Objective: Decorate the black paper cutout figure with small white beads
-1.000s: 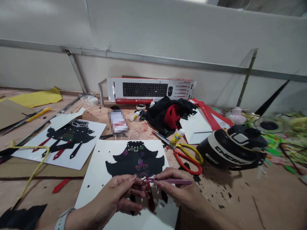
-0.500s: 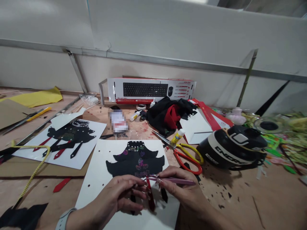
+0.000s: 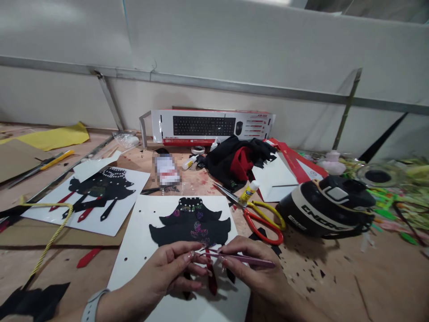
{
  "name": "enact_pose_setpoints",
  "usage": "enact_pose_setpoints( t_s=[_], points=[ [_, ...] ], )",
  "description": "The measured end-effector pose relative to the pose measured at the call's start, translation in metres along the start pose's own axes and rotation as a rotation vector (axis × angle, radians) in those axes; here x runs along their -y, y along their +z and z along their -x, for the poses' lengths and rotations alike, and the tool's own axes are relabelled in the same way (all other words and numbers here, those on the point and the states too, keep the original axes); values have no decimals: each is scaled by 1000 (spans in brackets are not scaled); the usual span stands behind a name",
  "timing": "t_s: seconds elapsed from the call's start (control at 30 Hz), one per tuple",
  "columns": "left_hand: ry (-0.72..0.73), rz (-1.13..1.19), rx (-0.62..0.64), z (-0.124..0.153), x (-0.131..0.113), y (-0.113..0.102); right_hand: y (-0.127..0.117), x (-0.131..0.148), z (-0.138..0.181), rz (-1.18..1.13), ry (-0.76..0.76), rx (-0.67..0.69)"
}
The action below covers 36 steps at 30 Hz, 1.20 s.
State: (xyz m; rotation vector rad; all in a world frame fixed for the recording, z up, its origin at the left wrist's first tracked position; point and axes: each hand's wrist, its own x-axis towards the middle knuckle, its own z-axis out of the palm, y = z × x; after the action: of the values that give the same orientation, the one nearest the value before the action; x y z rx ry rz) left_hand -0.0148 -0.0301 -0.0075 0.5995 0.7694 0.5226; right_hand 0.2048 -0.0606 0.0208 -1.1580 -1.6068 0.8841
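Observation:
My right hand (image 3: 250, 266) pinches a pair of pinkish-purple tweezers (image 3: 258, 261), with the tips pointing left. Close by those tips, the thumb and index finger of my left hand (image 3: 172, 268) come together; whatever sits between them is too small to make out. Both hands are over a white sheet (image 3: 132, 279) bearing a black tiered cutout (image 3: 181, 231). Pearl-like beads line its top, and colourful shiny patterns mark its middle. Below the cutout, a red pointed strip (image 3: 212, 284) shows between my hands, with black strips partly hidden by my fingers.
Scissors with red and yellow handles (image 3: 264, 230), a glue stick (image 3: 248, 192) and a black bottle (image 3: 321, 208) lie to the right. A similar decorated sheet (image 3: 43, 210) and a yellow cord (image 3: 50, 243) are left. Behind stand a keyboard box (image 3: 204, 127) and bunched black cloth (image 3: 223, 156).
My left thumb has moved up against the index finger by the tweezer tips. The tweezers remain in my right hand, and the whole view has shifted slightly.

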Motion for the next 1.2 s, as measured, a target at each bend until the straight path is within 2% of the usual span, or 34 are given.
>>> enact_pose_setpoints(
  t_s=[0.17,0.37,0.57,0.9,1.2],
  points=[
    [39,1,24,-1,-3,3,0,-2,0,16,13,-10],
    [48,-10,50,0,0,0,1,-2,-3,57,-82,20],
    [30,-26,46,-1,1,1,3,-2,-2,40,-121,42],
    [81,-48,74,0,3,-2,4,-5,1,18,-201,75],
    [88,-63,35,2,6,-1,3,-2,-1,32,-240,105]
  ],
)
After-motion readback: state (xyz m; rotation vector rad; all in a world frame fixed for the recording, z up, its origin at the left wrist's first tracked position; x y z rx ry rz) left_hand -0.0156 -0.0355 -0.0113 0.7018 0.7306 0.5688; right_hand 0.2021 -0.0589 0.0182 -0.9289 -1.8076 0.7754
